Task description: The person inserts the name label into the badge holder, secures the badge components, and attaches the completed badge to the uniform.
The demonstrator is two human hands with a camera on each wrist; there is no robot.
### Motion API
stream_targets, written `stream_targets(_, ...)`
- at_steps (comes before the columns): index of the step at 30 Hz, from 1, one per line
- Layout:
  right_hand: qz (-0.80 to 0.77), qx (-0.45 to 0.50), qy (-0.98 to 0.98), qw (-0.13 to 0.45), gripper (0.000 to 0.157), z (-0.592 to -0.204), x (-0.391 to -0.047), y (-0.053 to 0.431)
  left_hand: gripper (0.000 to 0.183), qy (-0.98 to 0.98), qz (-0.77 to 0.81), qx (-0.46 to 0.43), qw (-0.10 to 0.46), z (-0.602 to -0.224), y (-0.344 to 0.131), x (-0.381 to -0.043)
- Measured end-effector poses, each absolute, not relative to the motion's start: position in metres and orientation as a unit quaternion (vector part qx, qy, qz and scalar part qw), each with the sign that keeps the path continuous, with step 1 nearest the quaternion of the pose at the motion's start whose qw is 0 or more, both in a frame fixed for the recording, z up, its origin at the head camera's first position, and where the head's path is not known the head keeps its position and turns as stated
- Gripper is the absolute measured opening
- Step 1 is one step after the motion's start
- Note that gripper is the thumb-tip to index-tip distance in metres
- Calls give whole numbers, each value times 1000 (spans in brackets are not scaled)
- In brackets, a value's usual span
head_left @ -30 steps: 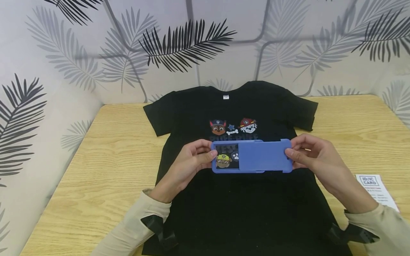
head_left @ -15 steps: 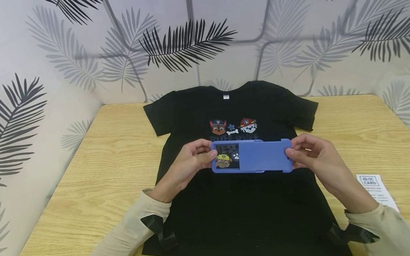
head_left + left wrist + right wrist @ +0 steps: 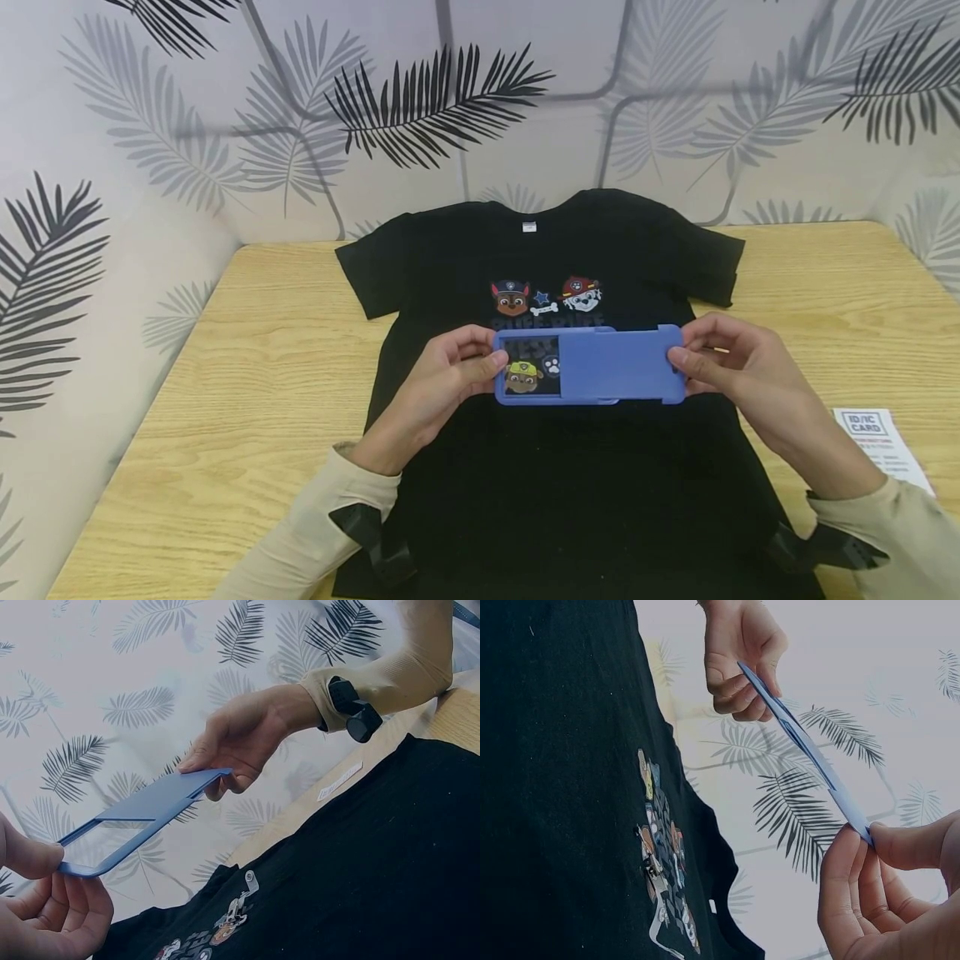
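Note:
A blue sliding card holder [image 3: 615, 367] is held level above a black T-shirt [image 3: 555, 492]. It is pulled partly apart: a frame with a see-through window on the left, a solid slide on the right. My left hand [image 3: 442, 383] pinches the frame's left end between thumb and fingers. At the other end my right hand [image 3: 738, 358] pinches the slide. The shirt's cartoon dog print shows through the window. In the left wrist view the holder [image 3: 169, 796] stretches tilted between both hands. It appears nearly edge-on in the right wrist view.
The T-shirt lies spread flat on a wooden table [image 3: 247, 358]. A white paper card [image 3: 885, 450] printed "ID/IC CARD" lies at the right, partly behind the right forearm. A short pale strap [image 3: 249, 882] lies on the shirt print. Leaf-patterned covering [image 3: 480, 167] stands behind the table.

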State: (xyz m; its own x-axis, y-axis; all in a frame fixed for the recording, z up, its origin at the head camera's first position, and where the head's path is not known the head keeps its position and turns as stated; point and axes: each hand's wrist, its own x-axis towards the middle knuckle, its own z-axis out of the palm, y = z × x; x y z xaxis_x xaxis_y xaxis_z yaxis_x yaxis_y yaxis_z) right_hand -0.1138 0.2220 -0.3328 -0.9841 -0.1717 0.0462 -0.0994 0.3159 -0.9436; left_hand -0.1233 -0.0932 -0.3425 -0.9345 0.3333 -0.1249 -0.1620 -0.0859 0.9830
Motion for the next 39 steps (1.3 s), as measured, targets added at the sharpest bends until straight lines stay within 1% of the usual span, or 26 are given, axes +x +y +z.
stream_targets(39,-597,-87,797,34,12,-333,-114,223,18,656,734,57,163,-341,-93,-124)
